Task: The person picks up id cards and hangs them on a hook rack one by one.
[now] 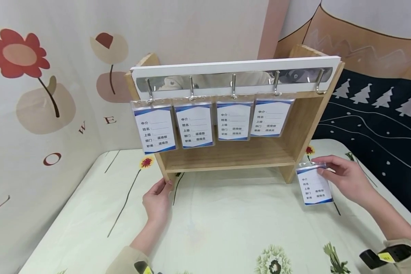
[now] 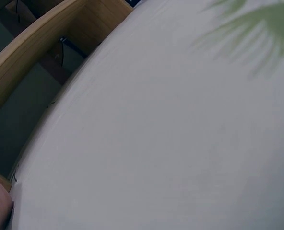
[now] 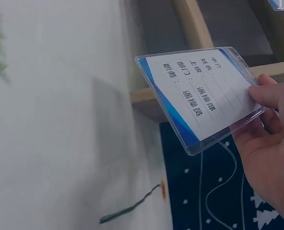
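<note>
My right hand (image 1: 351, 179) pinches a clear ID badge holder (image 1: 314, 186) by its top edge, thumb in front. The badge hangs beside the right leg of the wooden shelf rack (image 1: 226, 158), its printed white and blue card facing me. In the right wrist view the same badge holder (image 3: 195, 96) lies slanted in the fingers. With its thumb and fingers, my left hand (image 1: 157, 201) grips the bottom of the rack's left leg. Several like badge holders (image 1: 235, 120) hang from metal hooks along the rack's top. The rightmost hook (image 1: 319, 82) carries no badge.
The hooks sit on a white rail (image 1: 209, 64) with a mirror-like strip. A pale flowered cloth (image 1: 219, 220) lies under the rack. Behind stand a wall with printed flowers (image 1: 20, 55) and, at right, a dark cloth with white trees (image 1: 363, 95).
</note>
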A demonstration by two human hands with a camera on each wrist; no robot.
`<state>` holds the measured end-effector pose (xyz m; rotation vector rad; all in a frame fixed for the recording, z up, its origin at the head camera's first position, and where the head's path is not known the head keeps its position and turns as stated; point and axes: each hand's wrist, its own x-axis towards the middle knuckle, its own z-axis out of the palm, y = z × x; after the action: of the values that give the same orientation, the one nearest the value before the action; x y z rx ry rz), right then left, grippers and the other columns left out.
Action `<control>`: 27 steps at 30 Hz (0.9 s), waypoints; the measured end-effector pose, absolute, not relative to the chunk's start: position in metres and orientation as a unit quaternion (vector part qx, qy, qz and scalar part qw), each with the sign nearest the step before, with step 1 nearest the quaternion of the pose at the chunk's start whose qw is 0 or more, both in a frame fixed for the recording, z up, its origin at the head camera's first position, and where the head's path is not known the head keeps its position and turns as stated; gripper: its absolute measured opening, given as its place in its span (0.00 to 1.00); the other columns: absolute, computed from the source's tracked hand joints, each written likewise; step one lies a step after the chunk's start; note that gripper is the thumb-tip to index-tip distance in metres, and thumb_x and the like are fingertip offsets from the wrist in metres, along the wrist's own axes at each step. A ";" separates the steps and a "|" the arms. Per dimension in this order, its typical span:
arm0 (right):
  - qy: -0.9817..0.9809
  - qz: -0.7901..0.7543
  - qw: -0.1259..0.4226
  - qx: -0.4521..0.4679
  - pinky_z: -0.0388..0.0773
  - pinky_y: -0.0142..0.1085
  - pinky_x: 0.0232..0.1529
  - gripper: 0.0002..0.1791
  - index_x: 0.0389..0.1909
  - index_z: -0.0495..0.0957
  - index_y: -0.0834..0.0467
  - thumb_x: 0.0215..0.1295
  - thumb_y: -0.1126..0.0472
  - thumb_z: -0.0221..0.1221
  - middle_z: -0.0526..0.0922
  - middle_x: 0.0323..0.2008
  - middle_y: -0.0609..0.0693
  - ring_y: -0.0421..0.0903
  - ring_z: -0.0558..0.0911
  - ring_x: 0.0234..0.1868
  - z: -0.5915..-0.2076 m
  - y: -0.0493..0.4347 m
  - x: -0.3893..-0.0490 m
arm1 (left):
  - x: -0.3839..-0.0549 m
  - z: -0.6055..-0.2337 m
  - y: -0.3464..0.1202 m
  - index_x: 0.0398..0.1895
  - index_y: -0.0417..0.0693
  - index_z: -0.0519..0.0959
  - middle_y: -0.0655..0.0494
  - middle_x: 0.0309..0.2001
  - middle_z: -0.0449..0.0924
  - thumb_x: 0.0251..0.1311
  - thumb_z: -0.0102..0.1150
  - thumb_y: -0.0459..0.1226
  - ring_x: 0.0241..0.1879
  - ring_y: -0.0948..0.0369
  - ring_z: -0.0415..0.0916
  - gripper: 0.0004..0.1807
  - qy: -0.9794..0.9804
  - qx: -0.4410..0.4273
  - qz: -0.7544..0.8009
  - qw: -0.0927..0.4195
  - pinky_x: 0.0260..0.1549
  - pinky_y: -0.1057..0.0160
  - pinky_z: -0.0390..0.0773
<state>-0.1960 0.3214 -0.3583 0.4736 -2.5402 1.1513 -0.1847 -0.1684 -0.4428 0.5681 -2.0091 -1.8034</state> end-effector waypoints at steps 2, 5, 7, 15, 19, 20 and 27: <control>-0.886 0.405 0.159 0.158 0.75 0.16 0.42 0.14 0.54 0.80 0.69 0.69 0.77 0.60 0.77 0.46 0.25 0.23 0.78 0.43 -0.350 0.319 -0.197 | -0.185 -0.442 -0.168 0.60 0.39 0.82 0.40 0.55 0.84 0.69 0.64 0.39 0.50 0.58 0.84 0.20 -0.714 0.203 -0.642 0.192 0.43 0.77 0.79; -0.889 0.407 0.162 0.135 0.77 0.18 0.39 0.14 0.56 0.80 0.67 0.71 0.73 0.59 0.77 0.46 0.26 0.27 0.79 0.40 -0.335 0.316 -0.197 | -0.185 -0.443 -0.169 0.60 0.38 0.82 0.40 0.55 0.84 0.69 0.64 0.38 0.48 0.60 0.84 0.20 -0.713 0.202 -0.643 0.193 0.42 0.78 0.79; -0.891 0.407 0.166 0.117 0.77 0.19 0.38 0.15 0.58 0.80 0.64 0.73 0.70 0.59 0.77 0.46 0.27 0.29 0.79 0.39 -0.326 0.314 -0.197 | -0.185 -0.443 -0.169 0.60 0.39 0.82 0.40 0.54 0.84 0.69 0.64 0.38 0.46 0.62 0.84 0.19 -0.714 0.202 -0.642 0.192 0.41 0.79 0.79; -0.844 0.478 0.218 0.110 0.74 0.17 0.46 0.18 0.61 0.81 0.60 0.72 0.71 0.60 0.81 0.52 0.32 0.34 0.78 0.45 -0.303 0.295 -0.199 | -0.185 -0.444 -0.172 0.61 0.39 0.82 0.41 0.56 0.84 0.70 0.64 0.39 0.49 0.60 0.84 0.20 -0.717 0.206 -0.640 0.183 0.42 0.79 0.78; -0.813 0.514 0.249 0.115 0.74 0.18 0.49 0.19 0.61 0.81 0.61 0.71 0.74 0.59 0.83 0.53 0.37 0.37 0.78 0.47 -0.295 0.284 -0.201 | -0.186 -0.444 -0.171 0.62 0.40 0.82 0.41 0.56 0.83 0.70 0.63 0.40 0.52 0.56 0.83 0.21 -0.718 0.206 -0.640 0.177 0.42 0.79 0.78; -0.804 0.524 0.254 0.121 0.74 0.18 0.50 0.20 0.61 0.81 0.61 0.71 0.75 0.59 0.83 0.53 0.39 0.37 0.79 0.48 -0.292 0.282 -0.201 | -0.186 -0.444 -0.171 0.62 0.39 0.81 0.41 0.57 0.83 0.70 0.63 0.40 0.53 0.55 0.83 0.21 -0.718 0.205 -0.641 0.177 0.42 0.79 0.78; -0.696 0.632 0.274 0.204 0.76 0.22 0.52 0.18 0.54 0.82 0.70 0.66 0.82 0.58 0.86 0.50 0.50 0.43 0.81 0.48 -0.267 0.271 -0.202 | -0.186 -0.443 -0.171 0.62 0.40 0.81 0.42 0.57 0.83 0.70 0.63 0.40 0.53 0.54 0.82 0.21 -0.720 0.204 -0.639 0.178 0.41 0.80 0.77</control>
<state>-0.2016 0.2706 -0.2665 0.5475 -1.8709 1.7009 -0.1858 -0.1707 -0.4428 0.5774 -2.0370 -1.8064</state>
